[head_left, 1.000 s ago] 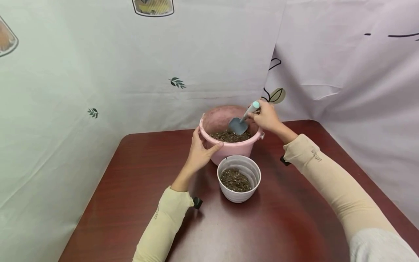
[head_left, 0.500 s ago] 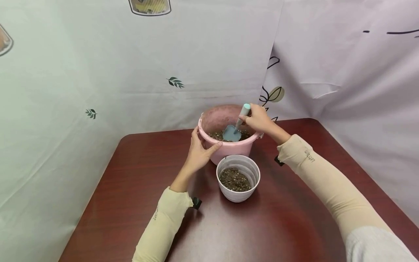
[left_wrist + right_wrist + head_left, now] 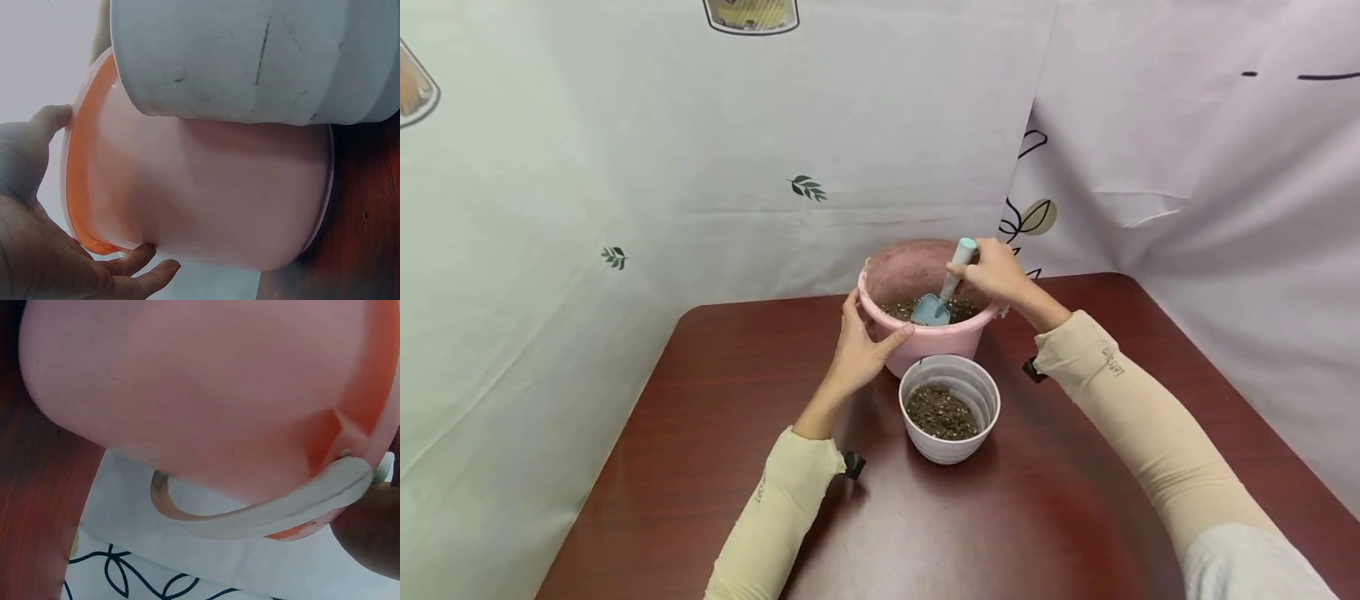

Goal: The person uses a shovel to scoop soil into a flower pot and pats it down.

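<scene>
While R hand (image 3: 997, 271) grips trowel (image 3: 950, 288), pot (image 3: 946, 451) partly hides bkt (image 3: 940, 342).

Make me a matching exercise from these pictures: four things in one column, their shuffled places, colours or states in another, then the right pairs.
Column one
1. Bucket
2. Pot
3. Trowel
4. Left hand

Column two
A. White, with soil inside
B. In the right hand
C. Touching a rim
D. Pink, on the table

Right pairs: 1-D, 2-A, 3-B, 4-C
</scene>
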Demonstrator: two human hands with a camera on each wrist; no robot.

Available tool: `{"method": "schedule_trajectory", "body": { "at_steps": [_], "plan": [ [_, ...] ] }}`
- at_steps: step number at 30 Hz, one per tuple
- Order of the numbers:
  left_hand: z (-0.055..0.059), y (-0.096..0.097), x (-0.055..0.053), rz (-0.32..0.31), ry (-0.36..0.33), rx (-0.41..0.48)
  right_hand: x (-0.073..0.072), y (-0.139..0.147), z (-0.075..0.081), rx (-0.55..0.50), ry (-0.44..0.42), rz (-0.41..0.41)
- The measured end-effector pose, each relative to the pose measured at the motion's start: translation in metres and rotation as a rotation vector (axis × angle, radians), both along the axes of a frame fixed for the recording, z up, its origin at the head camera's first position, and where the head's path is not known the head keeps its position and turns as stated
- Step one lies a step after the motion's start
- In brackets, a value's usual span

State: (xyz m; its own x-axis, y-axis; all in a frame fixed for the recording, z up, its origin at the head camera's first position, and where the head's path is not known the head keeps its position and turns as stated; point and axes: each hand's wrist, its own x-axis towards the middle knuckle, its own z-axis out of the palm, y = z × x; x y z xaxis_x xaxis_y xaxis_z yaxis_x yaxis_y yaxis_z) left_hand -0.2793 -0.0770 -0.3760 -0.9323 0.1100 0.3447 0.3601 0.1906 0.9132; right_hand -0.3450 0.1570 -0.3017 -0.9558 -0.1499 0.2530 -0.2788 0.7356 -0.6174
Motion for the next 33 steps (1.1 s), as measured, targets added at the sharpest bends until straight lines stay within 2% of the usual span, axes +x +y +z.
{"method": "schedule_trajectory", "body": {
  "at_steps": [6,13,18,22,30,33],
  "plan": [
    [-0.001,0.002,-0.001,0.002,0.003,-0.004,0.003,-0.004,-0.001,-0.098,-0.043,-0.009],
    [0.000,0.002,0.001,0.018,-0.022,-0.019,0.003,-0.005,0.001,-0.077,-0.033,0.004],
    [0.000,0.002,0.000,0.001,-0.049,0.000,0.003,-0.004,0.002,-0.086,-0.030,0.017],
    [0.002,0.001,0.000,-0.006,-0.057,0.013,0.003,-0.005,0.001,-0.158,-0.042,0.060],
    [0.032,0.003,0.026,-0.035,-0.052,0.022,0.005,-0.008,-0.001,-0.297,-0.085,0.139],
    [0.036,0.004,0.029,-0.038,-0.040,0.023,0.006,-0.010,-0.001,-0.365,-0.106,0.155]
  ]
}}
